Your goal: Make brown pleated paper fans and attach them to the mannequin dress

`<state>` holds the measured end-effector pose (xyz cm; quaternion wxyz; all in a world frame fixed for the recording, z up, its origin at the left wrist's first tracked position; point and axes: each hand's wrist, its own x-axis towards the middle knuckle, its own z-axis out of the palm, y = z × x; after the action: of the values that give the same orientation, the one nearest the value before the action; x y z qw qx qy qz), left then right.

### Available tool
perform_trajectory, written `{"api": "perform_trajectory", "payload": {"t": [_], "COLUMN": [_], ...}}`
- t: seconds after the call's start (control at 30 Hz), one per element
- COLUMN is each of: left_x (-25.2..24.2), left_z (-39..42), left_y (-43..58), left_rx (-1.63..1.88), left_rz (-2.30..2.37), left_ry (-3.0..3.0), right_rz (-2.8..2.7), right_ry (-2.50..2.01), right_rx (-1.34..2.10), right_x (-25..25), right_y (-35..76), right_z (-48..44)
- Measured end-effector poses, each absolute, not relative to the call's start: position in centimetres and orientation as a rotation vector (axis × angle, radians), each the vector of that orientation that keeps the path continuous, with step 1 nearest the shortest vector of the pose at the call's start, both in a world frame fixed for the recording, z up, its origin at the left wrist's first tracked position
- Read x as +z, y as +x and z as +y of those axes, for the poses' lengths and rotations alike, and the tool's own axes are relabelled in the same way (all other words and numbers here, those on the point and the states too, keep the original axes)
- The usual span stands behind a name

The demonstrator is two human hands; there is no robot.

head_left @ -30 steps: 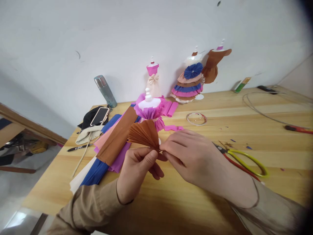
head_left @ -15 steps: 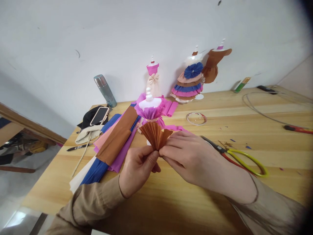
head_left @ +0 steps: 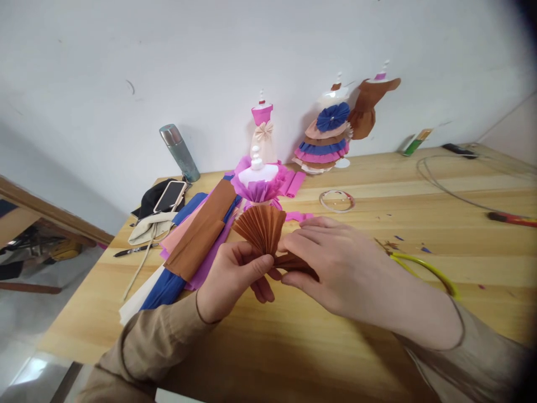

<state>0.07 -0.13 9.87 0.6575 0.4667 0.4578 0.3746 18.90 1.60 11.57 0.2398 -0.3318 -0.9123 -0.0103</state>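
A pleated brown paper fan (head_left: pixel 260 226) spreads upward between my hands over the front of the table. My left hand (head_left: pixel 232 274) pinches its gathered base between thumb and fingers. My right hand (head_left: pixel 331 263) is closed on the fan's other pleated part, which extends to the right and is partly covered by the fingers. Just behind the fan stands a small white dress form (head_left: pixel 257 172) with a ruffled purple paper collar. Yellow-handled scissors (head_left: pixel 432 270) lie beyond my right hand, mostly hidden by it.
Left of my hands lie brown paper strips (head_left: pixel 201 232), blue paper (head_left: pixel 165 288), a phone (head_left: pixel 171 196) and a pen (head_left: pixel 134 251). A thermos (head_left: pixel 180 152) and several dressed forms, one with a blue rosette (head_left: pixel 333 118), stand near the wall. A wire coil (head_left: pixel 337 201) lies right of centre.
The fan's left part has opened wider and stands more upright. My right hand has moved right and pulled its other part out sideways, covering more of the scissors.
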Motion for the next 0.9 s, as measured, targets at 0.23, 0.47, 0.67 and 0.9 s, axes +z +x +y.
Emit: {"api": "perform_trajectory", "payload": {"t": [0.23,0.47,0.67,0.9], "left_x": [9.7,9.3,8.6,8.0], "left_z": [-0.2,0.1,0.0,-0.6], "left_y": [0.0,0.1,0.2,0.5], "left_rx": [0.891,0.844,0.777,0.632], "left_rz": [1.023,1.04,1.014,0.882], "left_ry": [0.892,0.895,0.899,0.879], "right_rz": [-2.574,-2.439,-2.457,-2.464], "right_ry": [-0.913,-0.765,-0.721,-0.728], "right_rx": [-0.039,-0.121,-0.109,0.013], "right_x": [11.3,11.5,11.6,11.7], "right_y": [19.1,19.8,19.9,20.3], "right_z": [1.8,2.0,2.2,2.6]}}
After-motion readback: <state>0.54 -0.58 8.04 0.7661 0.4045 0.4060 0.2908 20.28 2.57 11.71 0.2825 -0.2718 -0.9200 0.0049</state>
